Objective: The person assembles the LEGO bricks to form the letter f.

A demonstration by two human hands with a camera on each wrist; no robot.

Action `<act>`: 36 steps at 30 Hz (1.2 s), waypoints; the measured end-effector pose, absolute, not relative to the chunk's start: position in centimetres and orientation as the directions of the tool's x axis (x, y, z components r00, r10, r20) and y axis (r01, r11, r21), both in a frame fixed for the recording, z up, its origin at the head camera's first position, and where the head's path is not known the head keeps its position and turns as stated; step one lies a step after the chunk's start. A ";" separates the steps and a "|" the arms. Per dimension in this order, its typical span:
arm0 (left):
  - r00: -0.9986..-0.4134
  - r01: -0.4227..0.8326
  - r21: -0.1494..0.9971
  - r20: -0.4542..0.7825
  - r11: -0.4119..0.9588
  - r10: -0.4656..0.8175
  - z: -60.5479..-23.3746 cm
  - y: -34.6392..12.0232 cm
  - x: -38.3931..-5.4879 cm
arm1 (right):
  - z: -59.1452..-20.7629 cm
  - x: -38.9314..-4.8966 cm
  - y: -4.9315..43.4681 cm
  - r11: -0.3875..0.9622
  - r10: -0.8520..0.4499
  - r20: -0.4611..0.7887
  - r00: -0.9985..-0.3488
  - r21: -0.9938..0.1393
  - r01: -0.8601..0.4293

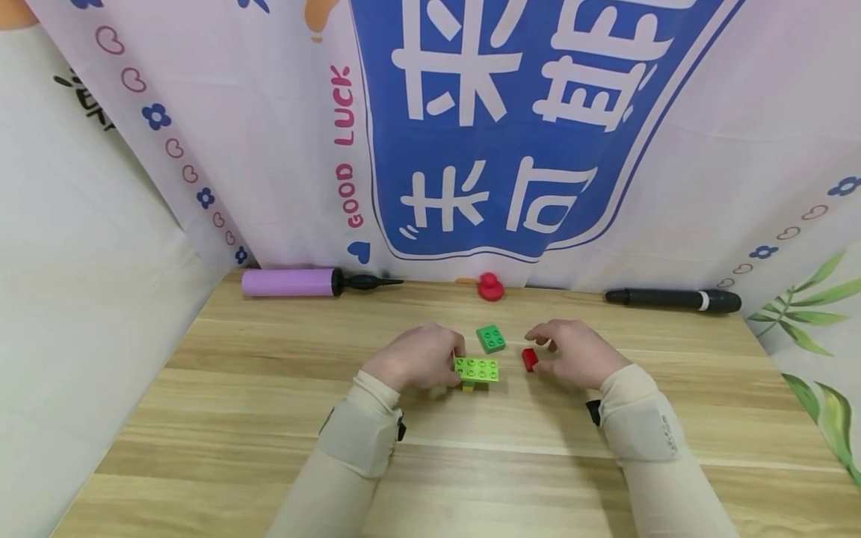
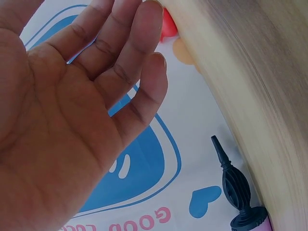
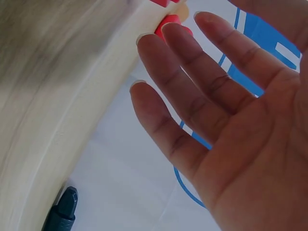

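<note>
In the head view, my left hand [image 1: 422, 357] pinches the left end of a lime-green toy building brick [image 1: 486, 370], studs up. A small yellow-and-green piece [image 1: 468, 386] shows beneath it. My right hand [image 1: 577, 354] is beside a small red brick [image 1: 530, 359], its fingers spread apart around it; whether the thumb touches it I cannot tell. Just behind lies a green four-stud brick [image 1: 492, 338]. In the left wrist view, the left palm [image 2: 62, 120] shows bent fingers, with the thumb tip out of frame. The right wrist view shows the right palm [image 3: 240, 125] with extended fingers.
Along the table's back edge lie a purple hand pump [image 1: 289, 282] with a black nozzle, a red rubber duck [image 1: 491, 287] and a black pen-like tube [image 1: 673, 300]. A printed cloth [image 1: 289, 164] hangs behind the wooden table [image 1: 471, 478].
</note>
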State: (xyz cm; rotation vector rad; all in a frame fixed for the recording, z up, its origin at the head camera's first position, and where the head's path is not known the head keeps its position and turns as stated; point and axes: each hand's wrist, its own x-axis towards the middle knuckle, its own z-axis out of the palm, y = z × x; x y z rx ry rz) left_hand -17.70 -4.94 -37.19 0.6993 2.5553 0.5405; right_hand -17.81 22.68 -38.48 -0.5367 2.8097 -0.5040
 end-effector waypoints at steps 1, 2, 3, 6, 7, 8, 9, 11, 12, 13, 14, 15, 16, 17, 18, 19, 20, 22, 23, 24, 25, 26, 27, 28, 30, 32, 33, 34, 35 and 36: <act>-0.778 0.378 0.471 -0.305 0.797 0.549 -37.2 -4.9 -17.7 | -38.6 -17.9 22.7 0.874 -0.392 -0.166 -0.905 -0.374 -0.310; -0.778 0.376 0.472 -0.307 0.797 0.549 -37.2 -4.9 -17.7 | -38.7 -17.9 22.8 0.873 -0.392 -0.166 -0.905 -0.375 -0.310; -0.777 0.374 0.472 -0.310 0.798 0.547 -37.2 -4.9 -17.7 | -38.9 -18.0 22.8 0.873 -0.393 -0.166 -0.904 -0.376 -0.311; -0.778 0.367 0.474 -0.315 0.800 0.544 -37.2 -4.9 -17.7 | -39.2 -18.0 22.9 0.869 -0.399 -0.157 -0.903 -0.379 -0.318; -0.777 0.367 0.474 -0.316 0.800 0.544 -37.2 -4.9 -17.7 | -39.3 -18.0 22.9 0.867 -0.402 -0.154 -0.903 -0.381 -0.321; -0.778 0.367 0.474 -0.315 0.801 0.543 -37.2 -4.9 -17.7 | -39.4 -18.0 22.9 0.865 -0.405 -0.150 -0.902 -0.383 -0.324; -0.778 0.368 0.473 -0.315 0.800 0.544 -37.2 -4.9 -17.7 | -39.5 -18.0 22.9 0.863 -0.408 -0.146 -0.901 -0.384 -0.328; -0.778 0.370 0.473 -0.313 0.800 0.545 -37.3 -5.0 -17.7 | -39.7 -18.1 22.9 0.859 -0.415 -0.138 -0.899 -0.385 -0.338; -0.778 0.371 0.472 -0.312 0.800 0.545 -37.3 -5.0 -17.7 | -39.8 -18.1 22.9 0.858 -0.418 -0.137 -0.898 -0.385 -0.341; -0.778 0.372 0.471 -0.311 0.800 0.545 -37.3 -5.0 -17.7 | -39.8 -18.1 22.9 0.856 -0.422 -0.137 -0.896 -0.387 -0.344; -0.779 0.374 0.469 -0.310 0.800 0.545 -37.3 -5.0 -17.7 | -39.9 -18.1 22.9 0.855 -0.423 -0.139 -0.895 -0.387 -0.345; -0.778 0.375 0.468 -0.310 0.800 0.546 -37.3 -5.0 -17.7 | -40.0 -18.1 22.9 0.855 -0.424 -0.142 -0.894 -0.388 -0.344; -0.778 0.375 0.467 -0.311 0.801 0.546 -37.3 -5.0 -17.7 | -40.0 -18.1 22.8 0.855 -0.425 -0.146 -0.893 -0.388 -0.344; -0.777 0.373 0.471 -0.313 0.800 0.547 -37.3 -5.0 -17.7 | -40.1 -18.2 22.8 0.853 -0.430 -0.148 -0.891 -0.389 -0.347; -0.774 0.369 0.477 -0.316 0.797 0.548 -37.3 -5.0 -17.6 | -40.2 -18.2 22.8 0.852 -0.433 -0.149 -0.889 -0.389 -0.350; -0.772 0.368 0.482 -0.318 0.795 0.550 -37.2 -5.0 -17.6 | -40.2 -18.3 22.8 0.851 -0.436 -0.150 -0.888 -0.390 -0.352; -0.770 0.368 0.486 -0.318 0.793 0.553 -37.2 -5.0 -17.6 | -40.2 -18.3 22.8 0.850 -0.437 -0.151 -0.887 -0.391 -0.352; -0.766 0.366 0.496 -0.319 0.787 0.557 -37.1 -5.0 -17.5 | -40.3 -18.3 22.9 0.848 -0.442 -0.149 -0.884 -0.392 -0.358; -0.765 0.365 0.502 -0.319 0.784 0.560 -37.1 -5.0 -17.5 | -40.3 -18.4 22.9 0.846 -0.446 -0.149 -0.883 -0.392 -0.362; -0.765 0.367 0.501 -0.317 0.784 0.561 -37.0 -5.0 -17.4 | -40.2 -18.4 22.9 0.847 -0.445 -0.150 -0.883 -0.391 -0.360; -0.765 0.369 0.501 -0.315 0.783 0.562 -37.0 -5.0 -17.4 | -40.2 -18.4 22.9 0.849 -0.441 -0.154 -0.884 -0.389 -0.356; -0.766 0.371 0.498 -0.314 0.784 0.562 -37.0 -5.0 -17.4 | -40.2 -18.4 22.8 0.852 -0.440 -0.158 -0.884 -0.386 -0.355; -0.766 0.371 0.498 -0.313 0.784 0.561 -37.0 -5.0 -17.4 | -40.2 -18.3 22.8 0.853 -0.440 -0.161 -0.884 -0.382 -0.355; -0.766 0.371 0.497 -0.313 0.784 0.561 -36.9 -4.9 -17.4 | -40.2 -18.3 22.8 0.855 -0.438 -0.166 -0.883 -0.378 -0.354; -0.767 0.373 0.495 -0.312 0.785 0.561 -36.9 -4.9 -17.4 | -40.2 -18.3 22.7 0.860 -0.435 -0.169 -0.884 -0.370 -0.352; -0.767 0.370 0.494 -0.315 0.787 0.559 -36.9 -4.9 -17.4 | -40.2 -18.3 22.7 0.863 -0.433 -0.170 -0.885 -0.363 -0.352; -0.767 0.370 0.492 -0.316 0.788 0.558 -36.9 -4.9 -17.4 | -40.2 -18.3 22.7 0.863 -0.433 -0.170 -0.885 -0.361 -0.353; -0.767 0.370 0.491 -0.318 0.789 0.558 -36.9 -4.9 -17.4 | -40.2 -18.3 22.7 0.864 -0.432 -0.170 -0.886 -0.361 -0.352; -0.768 0.369 0.490 -0.319 0.790 0.556 -36.9 -4.9 -17.5 | -40.2 -18.3 22.7 0.864 -0.431 -0.168 -0.886 -0.360 -0.352; -0.768 0.367 0.489 -0.322 0.791 0.555 -36.9 -4.9 -17.4 | -40.2 -18.3 22.7 0.864 -0.431 -0.167 -0.887 -0.360 -0.352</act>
